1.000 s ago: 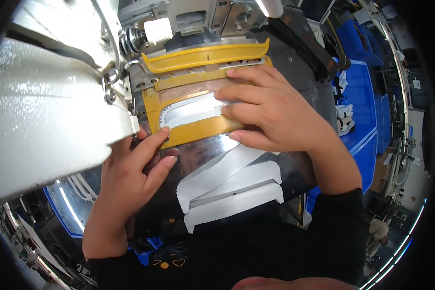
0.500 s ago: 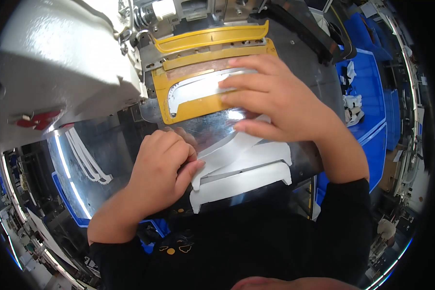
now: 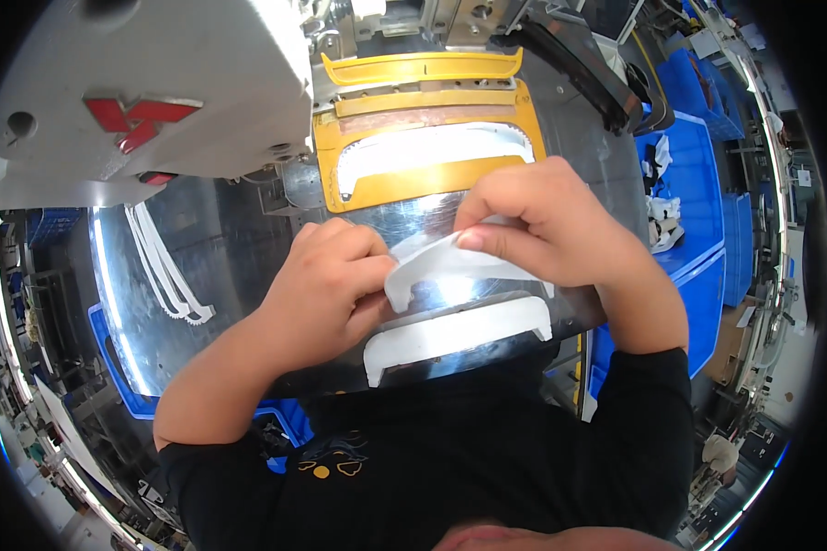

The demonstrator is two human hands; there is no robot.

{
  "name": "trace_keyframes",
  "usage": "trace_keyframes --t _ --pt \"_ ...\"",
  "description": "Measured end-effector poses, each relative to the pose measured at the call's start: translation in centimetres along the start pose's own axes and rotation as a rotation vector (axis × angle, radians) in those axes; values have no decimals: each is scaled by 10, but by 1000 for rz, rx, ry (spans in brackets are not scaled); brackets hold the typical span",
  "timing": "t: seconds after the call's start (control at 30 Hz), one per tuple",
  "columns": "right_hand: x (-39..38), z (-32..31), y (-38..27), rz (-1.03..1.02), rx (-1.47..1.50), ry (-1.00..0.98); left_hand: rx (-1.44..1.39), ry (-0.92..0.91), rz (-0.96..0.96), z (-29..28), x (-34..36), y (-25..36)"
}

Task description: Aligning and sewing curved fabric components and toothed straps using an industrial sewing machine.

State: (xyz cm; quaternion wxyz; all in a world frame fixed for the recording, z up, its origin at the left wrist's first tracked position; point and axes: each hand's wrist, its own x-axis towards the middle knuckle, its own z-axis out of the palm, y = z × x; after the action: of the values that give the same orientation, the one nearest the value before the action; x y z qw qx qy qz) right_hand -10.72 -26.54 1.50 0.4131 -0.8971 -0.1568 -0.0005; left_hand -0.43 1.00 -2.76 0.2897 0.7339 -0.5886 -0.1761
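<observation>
A thin white curved piece (image 3: 432, 263), perhaps cloth or felt, is held up slightly bent between my two hands. My left hand (image 3: 329, 286) is closed on its left end. On the right, my right hand (image 3: 553, 225) pinches its upper edge between thumb and fingers, covering much of that end. Nearer to me, another white curved piece (image 3: 459, 336) lies flat by the table's front edge. Beyond my hands is a yellow template (image 3: 329, 163) with a curved opening, in which a white shape (image 3: 413, 150) shows. A raised yellow bar (image 3: 423, 68) runs along its far side.
A white machine head (image 3: 55, 110) with a red emblem overhangs the left of the shiny metal table (image 3: 583, 151). Several narrow white strips (image 3: 163, 266) lie at the table's left. Blue bins (image 3: 703, 188) with white and dark scraps stand at the right; a black arm-like part (image 3: 570, 69) is behind.
My right hand has come back from over the template and now pinches the white piece. That piece is lifted and bent. The view has shifted, showing more of the machine head and template.
</observation>
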Motion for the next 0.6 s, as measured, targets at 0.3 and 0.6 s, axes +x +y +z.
trace_keyframes --t 0.3,0.6 --pt "3 21 0 159 -54 -6 -537 183 -313 1 2 8" --pt "6 27 6 37 -178 17 -693 122 -466 -6 1 11"
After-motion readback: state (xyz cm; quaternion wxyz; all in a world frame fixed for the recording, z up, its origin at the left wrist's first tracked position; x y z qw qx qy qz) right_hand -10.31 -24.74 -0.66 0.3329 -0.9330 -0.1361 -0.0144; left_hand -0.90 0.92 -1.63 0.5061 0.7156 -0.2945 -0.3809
